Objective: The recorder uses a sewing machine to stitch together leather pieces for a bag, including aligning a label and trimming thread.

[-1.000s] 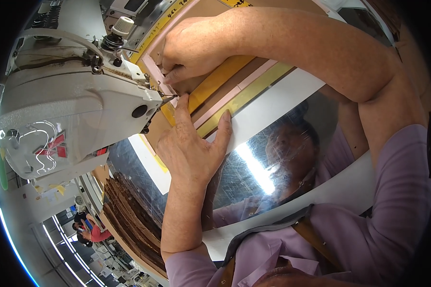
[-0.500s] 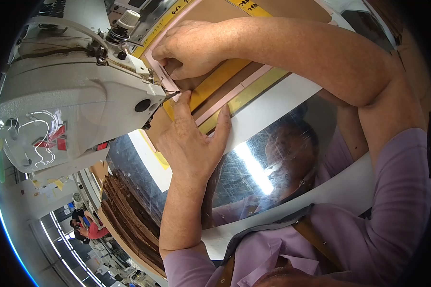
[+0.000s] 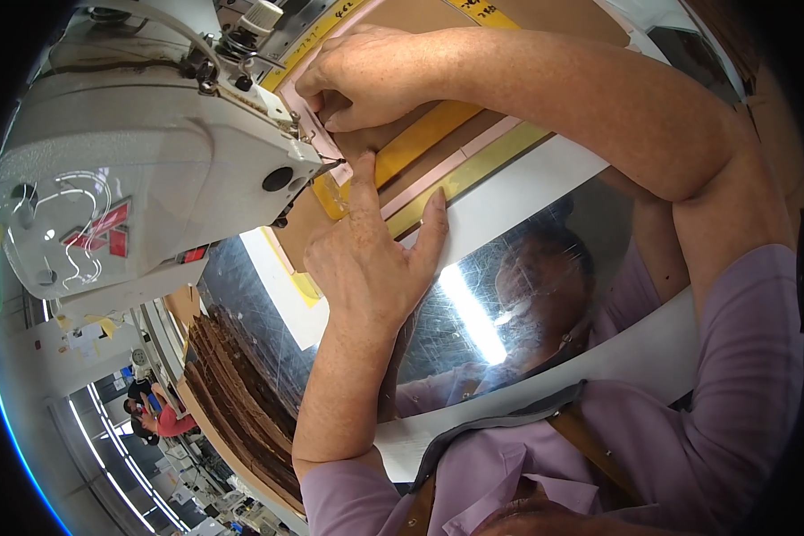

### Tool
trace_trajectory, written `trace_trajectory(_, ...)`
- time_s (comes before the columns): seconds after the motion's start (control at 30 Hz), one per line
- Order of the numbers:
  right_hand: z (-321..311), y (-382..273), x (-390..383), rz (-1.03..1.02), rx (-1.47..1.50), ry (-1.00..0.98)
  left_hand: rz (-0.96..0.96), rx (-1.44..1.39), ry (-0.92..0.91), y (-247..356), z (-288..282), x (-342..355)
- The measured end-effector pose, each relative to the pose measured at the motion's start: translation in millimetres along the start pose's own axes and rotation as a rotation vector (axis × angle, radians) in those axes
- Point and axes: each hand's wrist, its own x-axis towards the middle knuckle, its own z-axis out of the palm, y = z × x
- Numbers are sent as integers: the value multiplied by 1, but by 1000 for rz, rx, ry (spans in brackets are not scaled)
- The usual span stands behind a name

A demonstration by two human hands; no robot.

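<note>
My left hand (image 3: 375, 259) lies on a layered brown panel (image 3: 375, 136) with pink (image 3: 472, 145) and yellow (image 3: 420, 145) strips, its fingers apart and its index fingertip beside the tip of a white sewing machine's needle area (image 3: 330, 161). My right hand (image 3: 362, 76) is curled over the pink strip along the panel's far left side, thumb and fingertips closed on it just beyond the needle area; some fingertips are hidden. A long yellow template (image 3: 500, 138) and a white sheet (image 3: 554, 156) run beside the panel.
The machine's head (image 3: 125, 179) fills the upper left. A shiny scratched metal plate (image 3: 447, 348) reflects a light and a person. Stacked brown pieces (image 3: 232, 402) lie at the lower left. Two co-workers (image 3: 165, 420) are at other machines in the distance.
The machine and panel appear shifted slightly up and right in the view, my left hand with them. My right hand's fingers have shifted slightly along the pink strip.
</note>
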Motion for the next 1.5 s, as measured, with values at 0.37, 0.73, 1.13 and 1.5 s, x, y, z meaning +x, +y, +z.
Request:
trace_trajectory(0.37, 7, 12, 6, -79, 0, 23, -8, 65, -67, 2, -4, 2)
trace_trajectory(0.73, -2, 13, 3, -109, -4, -17, 46, 172, -66, 8, -5, 0)
trace_trajectory(1.13, -7, 10, 5, -40, -7, -96, 69, 176, -70, 8, -2, 2)
trace_trajectory(1.5, -8, 5, 3, -9, -42, -117, -34, 116, -184, 13, -7, 3)
